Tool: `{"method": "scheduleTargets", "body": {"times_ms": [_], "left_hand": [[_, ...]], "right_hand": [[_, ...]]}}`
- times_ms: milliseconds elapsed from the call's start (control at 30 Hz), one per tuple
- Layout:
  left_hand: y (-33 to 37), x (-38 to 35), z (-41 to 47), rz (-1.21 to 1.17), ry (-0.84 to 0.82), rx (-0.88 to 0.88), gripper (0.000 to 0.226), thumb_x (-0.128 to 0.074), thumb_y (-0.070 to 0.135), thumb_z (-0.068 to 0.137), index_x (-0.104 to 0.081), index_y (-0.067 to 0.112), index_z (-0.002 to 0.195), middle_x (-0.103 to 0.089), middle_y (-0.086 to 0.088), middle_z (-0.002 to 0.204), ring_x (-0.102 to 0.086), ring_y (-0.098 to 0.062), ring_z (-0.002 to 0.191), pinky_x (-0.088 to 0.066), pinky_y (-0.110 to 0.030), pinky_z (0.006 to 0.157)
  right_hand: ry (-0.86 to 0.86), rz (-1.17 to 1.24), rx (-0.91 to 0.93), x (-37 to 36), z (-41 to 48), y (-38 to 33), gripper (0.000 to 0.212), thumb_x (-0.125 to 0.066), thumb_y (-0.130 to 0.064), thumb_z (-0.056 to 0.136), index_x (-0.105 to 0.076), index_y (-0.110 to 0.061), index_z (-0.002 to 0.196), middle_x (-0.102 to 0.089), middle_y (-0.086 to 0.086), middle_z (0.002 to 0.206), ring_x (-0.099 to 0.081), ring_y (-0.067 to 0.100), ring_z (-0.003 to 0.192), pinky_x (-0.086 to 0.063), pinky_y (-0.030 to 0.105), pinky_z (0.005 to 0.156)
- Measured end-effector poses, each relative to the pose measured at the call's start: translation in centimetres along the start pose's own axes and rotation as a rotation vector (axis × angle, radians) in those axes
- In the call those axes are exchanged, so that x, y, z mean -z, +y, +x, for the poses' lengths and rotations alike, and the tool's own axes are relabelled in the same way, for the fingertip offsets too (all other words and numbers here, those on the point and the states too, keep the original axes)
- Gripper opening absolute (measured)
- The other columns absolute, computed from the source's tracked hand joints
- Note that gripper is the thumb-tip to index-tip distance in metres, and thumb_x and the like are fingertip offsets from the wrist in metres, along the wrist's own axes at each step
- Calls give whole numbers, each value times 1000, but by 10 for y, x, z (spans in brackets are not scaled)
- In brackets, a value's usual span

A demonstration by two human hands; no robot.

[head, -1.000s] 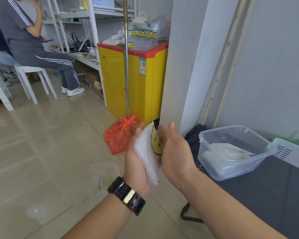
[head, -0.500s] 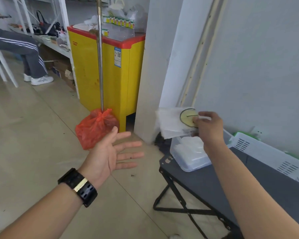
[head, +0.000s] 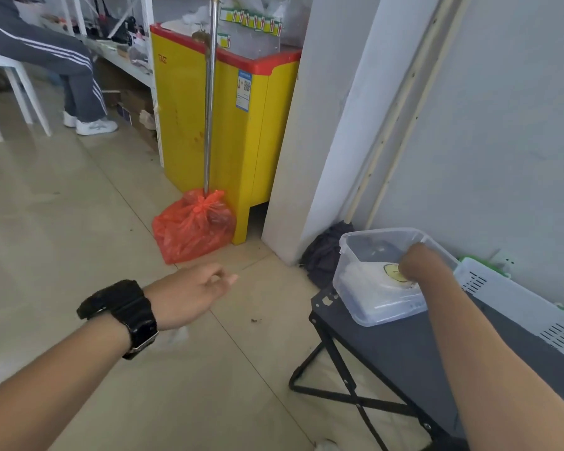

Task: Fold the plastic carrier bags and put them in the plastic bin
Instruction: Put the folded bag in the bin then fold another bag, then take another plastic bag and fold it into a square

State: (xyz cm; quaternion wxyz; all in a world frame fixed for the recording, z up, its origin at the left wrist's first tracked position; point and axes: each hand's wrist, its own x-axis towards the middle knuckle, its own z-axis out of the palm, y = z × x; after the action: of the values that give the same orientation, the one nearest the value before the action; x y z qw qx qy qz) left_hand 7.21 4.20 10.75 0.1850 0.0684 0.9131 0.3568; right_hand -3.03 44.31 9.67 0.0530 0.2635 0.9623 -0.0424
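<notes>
Dark desk [head: 388, 353], bin [head: 381, 232] at its left corner. Right grip [head: 419, 262] is inside the bin, on the folded bag [head: 368, 278]; fingers hidden, can't tell if holding. Left grip [head: 189, 294] loosely curled, empty, well apart over the floor.

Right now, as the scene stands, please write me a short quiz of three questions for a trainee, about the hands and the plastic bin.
1. True or false: the clear plastic bin stands on the floor.
2. Which hand reaches into the bin, down to the folded white bag? A) left hand B) right hand C) both
3. Fill in: the left hand holds ____.

Key:
1. False. It stands on the dark folding table.
2. B.
3. Nothing. Its fingers are loosely curled.
</notes>
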Motion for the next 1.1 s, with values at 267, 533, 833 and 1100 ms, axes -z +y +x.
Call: {"method": "scheduleTargets", "body": {"times_ms": [267,533,833,1100], "left_hand": [[-61,50,3,475,-30,276,53,-33,53,100,-41,20,141,-52,-4,138,-50,-24,124,-40,-31,98],[-129,88,-4,553,-14,483,45,-34,37,104,-54,6,130,-51,-11,139,-50,-30,126,-39,-31,100],[-167,98,-10,670,-27,564,45,-27,43,104,-38,21,142,-48,-4,143,-50,-25,125,-31,-28,80],[-166,107,0,624,-33,538,51,-38,45,101,-33,19,144,-47,-6,143,-50,-27,126,-35,-29,85]], "right_hand": [[449,133,514,9,-79,-138,26,-50,-23,95,-68,-9,108,-65,15,113,-60,37,104,-44,44,95],[-447,-165,857,-206,-143,-296,39,-51,-39,95,-60,-10,119,-61,12,124,-60,33,112,-43,36,80],[-869,321,250,-385,-130,-356,45,-54,-19,98,-48,1,137,-49,17,140,-48,34,131,-40,33,97],[-620,590,568,-265,-121,-390,12,-64,0,80,-70,5,70,-67,21,71,-59,25,61,-45,31,59]]}}
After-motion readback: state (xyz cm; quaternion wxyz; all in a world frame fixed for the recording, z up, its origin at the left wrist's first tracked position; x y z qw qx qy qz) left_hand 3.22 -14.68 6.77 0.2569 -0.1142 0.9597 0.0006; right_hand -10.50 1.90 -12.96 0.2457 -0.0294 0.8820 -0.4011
